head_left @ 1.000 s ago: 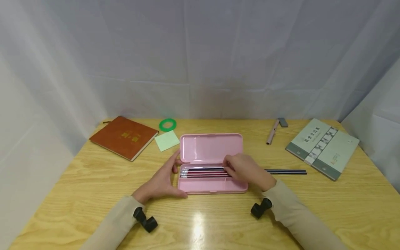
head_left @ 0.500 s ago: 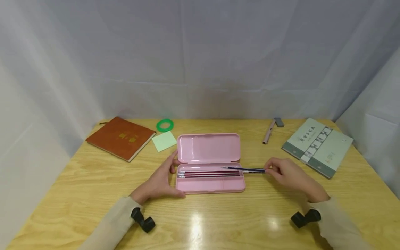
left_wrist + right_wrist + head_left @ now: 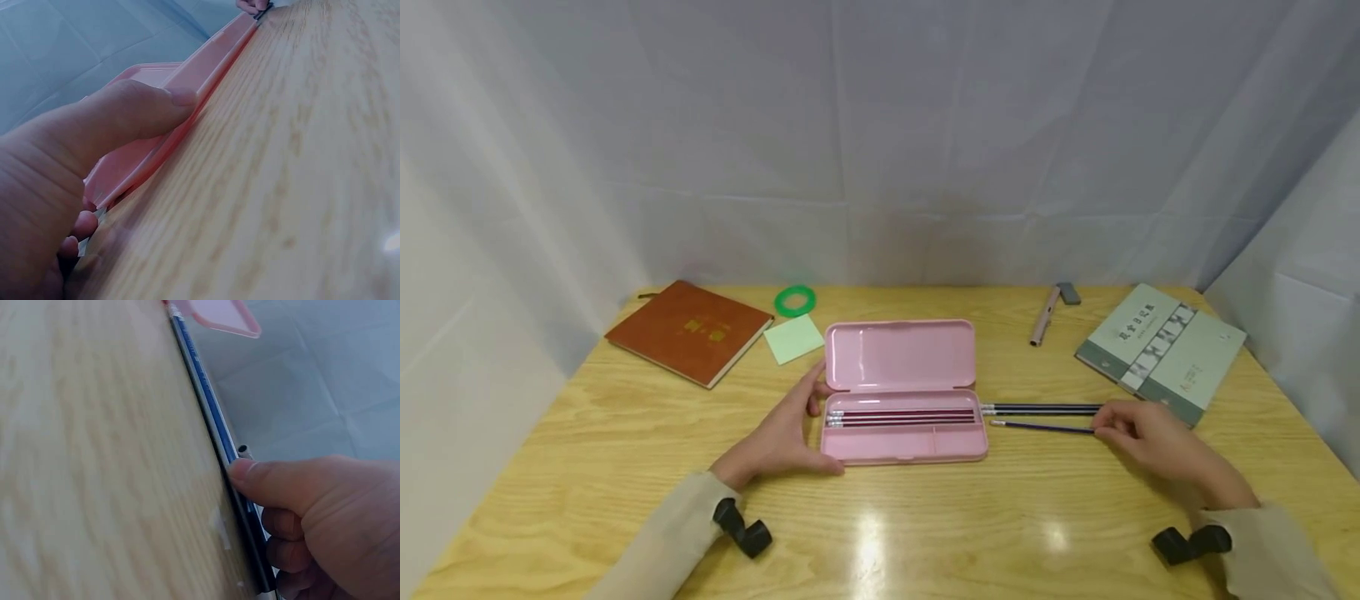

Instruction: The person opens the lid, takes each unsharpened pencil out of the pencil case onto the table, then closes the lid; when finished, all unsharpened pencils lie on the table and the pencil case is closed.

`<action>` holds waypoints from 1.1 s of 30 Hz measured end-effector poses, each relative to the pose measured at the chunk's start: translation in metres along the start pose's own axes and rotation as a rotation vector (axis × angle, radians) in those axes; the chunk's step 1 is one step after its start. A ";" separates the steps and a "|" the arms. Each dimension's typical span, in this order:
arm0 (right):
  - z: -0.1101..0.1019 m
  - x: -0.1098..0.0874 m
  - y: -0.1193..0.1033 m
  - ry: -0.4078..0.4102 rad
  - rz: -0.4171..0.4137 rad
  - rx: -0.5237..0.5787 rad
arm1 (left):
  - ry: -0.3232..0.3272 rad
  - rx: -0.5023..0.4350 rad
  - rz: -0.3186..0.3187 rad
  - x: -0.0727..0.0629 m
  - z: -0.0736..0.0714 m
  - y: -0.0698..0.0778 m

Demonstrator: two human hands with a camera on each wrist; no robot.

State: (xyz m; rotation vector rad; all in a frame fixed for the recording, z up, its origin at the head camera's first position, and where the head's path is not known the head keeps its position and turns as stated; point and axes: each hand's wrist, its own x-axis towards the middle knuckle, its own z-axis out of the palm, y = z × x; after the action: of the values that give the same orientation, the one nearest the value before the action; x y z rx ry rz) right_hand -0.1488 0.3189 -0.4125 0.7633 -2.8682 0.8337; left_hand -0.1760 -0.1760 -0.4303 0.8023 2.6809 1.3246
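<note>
In the head view, an open pink pencil case lies on the wooden table with its lid tipped back. Several dark red striped pencils lie in its rear compartment. My left hand holds the case's left end, thumb at the front corner and fingers round behind. To the right of the case, my right hand pinches a dark blue pencil near its right end. Just behind it lie more dark blue pencils, side by side, their left ends close to the case.
A brown notebook, a green ring and a pale green sticky-note pad lie at the left. Behind the right hand are a pink pen, a grey eraser and a grey-green notebook.
My right hand has moved right out of the pencil case, drawing a dark blue pencil from it to the table beside the other dark ones. The left hand stays at the case.
</note>
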 end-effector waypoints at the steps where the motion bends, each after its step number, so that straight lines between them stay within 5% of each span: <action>1: 0.001 0.001 0.000 0.006 -0.005 -0.006 | -0.001 -0.003 -0.003 0.000 0.001 -0.001; 9: 0.011 0.017 -0.006 0.054 -0.026 -0.020 | 0.001 0.008 -0.001 0.001 0.002 -0.002; 17: 0.018 0.035 -0.013 -0.015 -0.041 0.037 | 0.005 0.004 0.011 0.000 0.002 -0.001; 33: 0.055 0.103 -0.075 -0.084 -0.190 0.050 | 0.010 -0.002 0.023 -0.001 0.002 -0.003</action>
State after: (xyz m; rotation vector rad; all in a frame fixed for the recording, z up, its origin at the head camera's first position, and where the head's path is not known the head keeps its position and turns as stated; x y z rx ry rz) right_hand -0.1987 0.1897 -0.4028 1.0809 -2.7972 0.8709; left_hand -0.1759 -0.1766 -0.4334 0.8304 2.6849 1.3397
